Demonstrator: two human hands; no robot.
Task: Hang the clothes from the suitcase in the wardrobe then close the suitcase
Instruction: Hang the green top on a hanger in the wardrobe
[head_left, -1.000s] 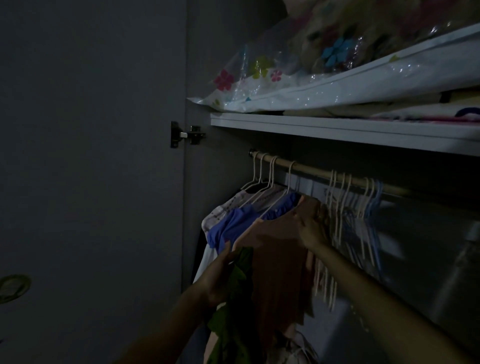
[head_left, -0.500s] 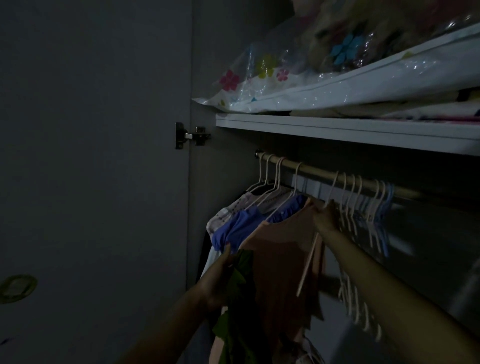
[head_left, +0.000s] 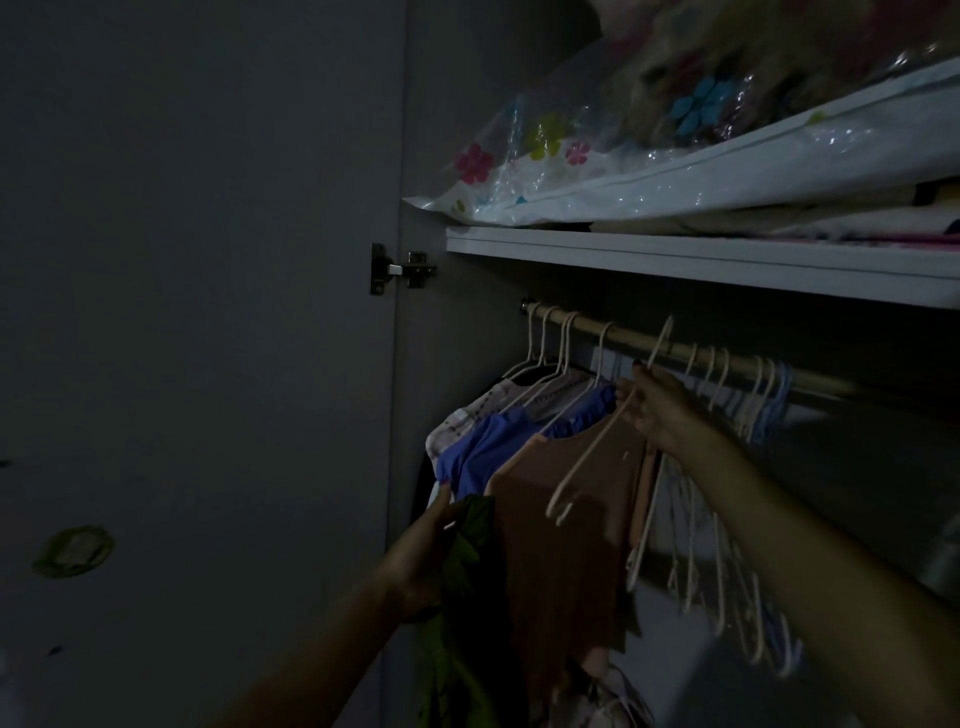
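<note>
Item one: green garment (head_left: 462, 587), lower centre of the frame, bunched and hanging limp from my left hand (head_left: 431, 551), whose fingers are curled round its upper edge. Soft, light, no shape of its own; I judge it will slump and slide unless taken by the shoulders or neckline when it goes over the hanger. Item two: empty hanger (head_left: 605, 431), pale and thin, centre of the frame, tilted steeply with its hook up near the rail (head_left: 649, 345) and one arm slanting down across the brown top (head_left: 566, 525). My right hand (head_left: 657, 405) pinches it just below the hook, fingers closed on the neck. Light and stiff, probably a little springy; the neck is the sound place to hold it. Whether the hook is on the rail or just clear of it I cannot tell in this dim light. Pose: right arm stretched up and forward from the lower right, wrist near the rail; left arm rising from the bottom centre, lower, beside the hung clothes. Also present: blue top (head_left: 498, 441) and others on hangers left of the brown top, spare hangers (head_left: 737, 415) to the right, shelf (head_left: 675, 260) above. Suitcase not in view.
</note>
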